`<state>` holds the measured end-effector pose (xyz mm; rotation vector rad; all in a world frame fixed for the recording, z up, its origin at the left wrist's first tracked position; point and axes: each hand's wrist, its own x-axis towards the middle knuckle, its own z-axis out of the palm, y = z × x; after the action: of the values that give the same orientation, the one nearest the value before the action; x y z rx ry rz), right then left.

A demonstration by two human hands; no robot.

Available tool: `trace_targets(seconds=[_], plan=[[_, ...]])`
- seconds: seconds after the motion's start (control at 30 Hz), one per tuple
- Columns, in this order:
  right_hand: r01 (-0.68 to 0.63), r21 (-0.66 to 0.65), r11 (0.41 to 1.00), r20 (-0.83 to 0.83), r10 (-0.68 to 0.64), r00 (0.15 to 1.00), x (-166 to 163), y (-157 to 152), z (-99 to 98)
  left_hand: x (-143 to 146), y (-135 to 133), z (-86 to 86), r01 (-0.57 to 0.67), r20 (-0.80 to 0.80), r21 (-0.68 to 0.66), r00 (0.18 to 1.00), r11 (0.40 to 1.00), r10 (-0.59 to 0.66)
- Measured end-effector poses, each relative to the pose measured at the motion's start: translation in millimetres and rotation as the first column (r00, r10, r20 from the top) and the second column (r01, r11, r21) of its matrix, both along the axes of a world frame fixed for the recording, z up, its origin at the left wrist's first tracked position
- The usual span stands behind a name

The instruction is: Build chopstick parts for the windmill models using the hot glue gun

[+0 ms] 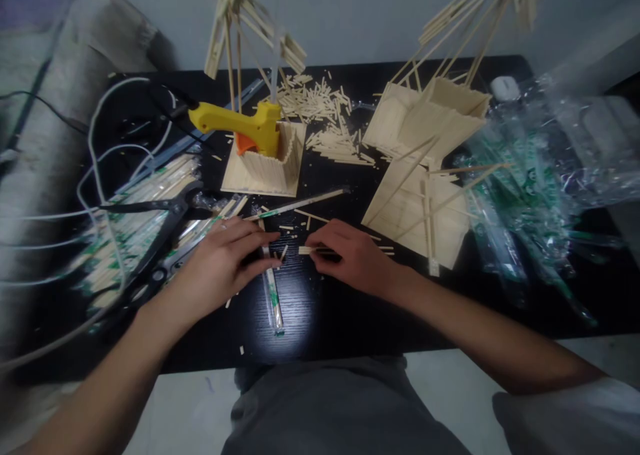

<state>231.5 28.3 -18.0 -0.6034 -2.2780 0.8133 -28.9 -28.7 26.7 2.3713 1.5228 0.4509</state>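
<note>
My right hand point(353, 252) pinches a few thin wooden sticks point(304, 250), whose ends poke out on both sides of the fingers just above the black table. To its left, my left hand point(233, 255) has thumb and forefinger apart with nothing visible between them. Beside those fingertips lie short cut stick pieces point(284, 252) and a wrapped pair of chopsticks point(273, 295). A second wrapped pair point(310, 203) lies slanted beyond the hands. Part of the left palm and its other fingers are hidden.
A yellow glue gun point(240, 123) rests in a stick-built holder point(270, 172). Black-handled cutters point(173, 222) lie over wrapped chopsticks at left, among white cables point(95, 148). Cut bits point(315, 102) are piled behind. Stick structures point(425, 115) and plastic wrappers point(525, 188) occupy the right.
</note>
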Motion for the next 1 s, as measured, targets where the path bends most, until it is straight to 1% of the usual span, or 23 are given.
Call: trace_targets(seconds=[0.1, 0.2, 0.3, 0.37, 0.4, 0.43, 0.47, 0.5, 0.57, 0.6, 0.67, 0.7, 0.77, 0.8, 0.9, 1.0], plan=[[0.01, -0.023, 1.0, 0.004, -0.01, 1.0, 0.3, -0.9, 0.8, -15.1, -7.1, 7.5, -0.066, 0.035, -0.008, 0.997, 0.998, 0.066], [0.013, -0.036, 0.999, -0.004, -0.013, 1.0, 0.5, -1.5, 0.6, -28.6, -12.5, 15.4, -0.223, 0.023, -0.008, 0.975, 0.975, 0.223], [0.012, -0.053, 0.999, -0.01, -0.013, 1.0, 0.5, -1.7, 0.3, -34.7, -11.3, 24.6, -0.416, -0.006, 0.058, 0.909, 0.907, 0.417], [0.016, -0.06, 0.998, -0.015, -0.016, 1.0, 0.3, -1.8, 0.1, -32.9, -5.5, 33.1, -0.483, 0.017, 0.116, 0.874, 0.868, 0.485], [0.018, -0.064, 0.998, -0.015, -0.019, 1.0, 0.0, -1.9, -0.1, -30.4, -1.2, 38.5, -0.487, 0.034, 0.147, 0.872, 0.861, 0.488], [0.02, -0.066, 0.998, -0.014, -0.021, 1.0, -0.2, -1.9, -0.3, -26.9, 4.1, 44.8, -0.468, 0.059, 0.187, 0.883, 0.864, 0.466], [0.021, -0.067, 0.998, -0.014, -0.022, 1.0, -0.5, -1.9, -0.7, -22.7, 10.1, 51.8, -0.437, 0.063, 0.237, 0.898, 0.868, 0.435], [0.022, -0.067, 0.998, -0.017, -0.023, 1.0, -0.7, -1.8, -1.1, -17.9, 16.9, 59.5, -0.412, 0.055, 0.306, 0.908, 0.858, 0.416], [0.021, -0.058, 0.998, -0.028, -0.023, 0.999, -1.0, -1.6, -2.1, -7.3, 32.0, 75.7, -0.382, 0.034, 0.467, 0.909, 0.797, 0.416], [0.022, -0.053, 0.998, -0.033, -0.024, 0.999, -1.1, -1.4, -2.5, -2.0, 40.2, 83.5, -0.371, 0.005, 0.524, 0.901, 0.766, 0.433], [0.022, -0.048, 0.999, -0.034, -0.024, 0.999, -1.3, -1.3, -3.0, 7.6, 57.5, 96.5, -0.288, -0.108, 0.573, 0.902, 0.767, 0.419], [0.021, -0.051, 0.998, -0.032, -0.023, 0.999, -1.4, -1.4, -3.0, 11.4, 66.4, 101.0, -0.283, -0.154, 0.559, 0.888, 0.779, 0.433], [0.022, -0.056, 0.998, -0.029, -0.024, 0.999, -1.5, -1.6, -2.7, 16.2, 83.2, 104.5, -0.26, -0.286, 0.427, 0.87, 0.866, 0.401], [0.023, -0.057, 0.998, -0.031, -0.025, 0.999, -1.6, -1.7, -2.5, 17.1, 90.9, 103.8, -0.257, -0.332, 0.382, 0.859, 0.888, 0.391], [0.025, -0.064, 0.998, -0.027, -0.027, 0.999, -2.0, -1.7, -2.4, 16.6, 108.1, 96.0, -0.224, -0.413, 0.321, 0.842, 0.92, 0.348], [0.02, -0.055, 0.998, -0.037, -0.022, 0.999, -2.3, -1.0, -2.8, 16.7, 113.8, 92.9, -0.221, -0.439, 0.327, 0.825, 0.919, 0.355]])
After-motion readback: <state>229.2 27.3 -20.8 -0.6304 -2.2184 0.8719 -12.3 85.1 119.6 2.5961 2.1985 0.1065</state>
